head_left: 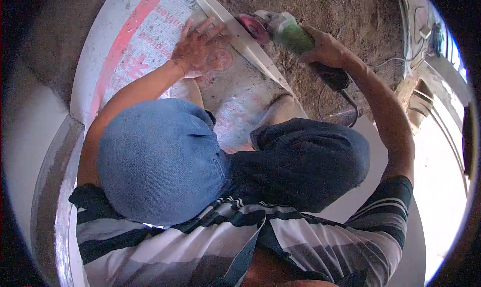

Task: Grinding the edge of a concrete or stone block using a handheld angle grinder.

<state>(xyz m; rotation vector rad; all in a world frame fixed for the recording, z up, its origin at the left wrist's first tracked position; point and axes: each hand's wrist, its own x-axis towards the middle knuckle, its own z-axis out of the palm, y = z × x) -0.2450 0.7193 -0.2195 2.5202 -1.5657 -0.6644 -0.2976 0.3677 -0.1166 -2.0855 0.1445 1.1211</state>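
My right hand is wrapped round the body of a green and black angle grinder. The grinder's pinkish-red disc is at the pale long edge strip of a board or slab; whether they touch I cannot tell. My left hand lies with its fingers spread on the dusty printed sheet, white with red marks, left of that strip. It holds nothing.
Rough brown ground lies beyond the strip. The grinder's cord loops back near my right knee. A pale cable runs to the right. My jeans-clad knees are bent close below the work.
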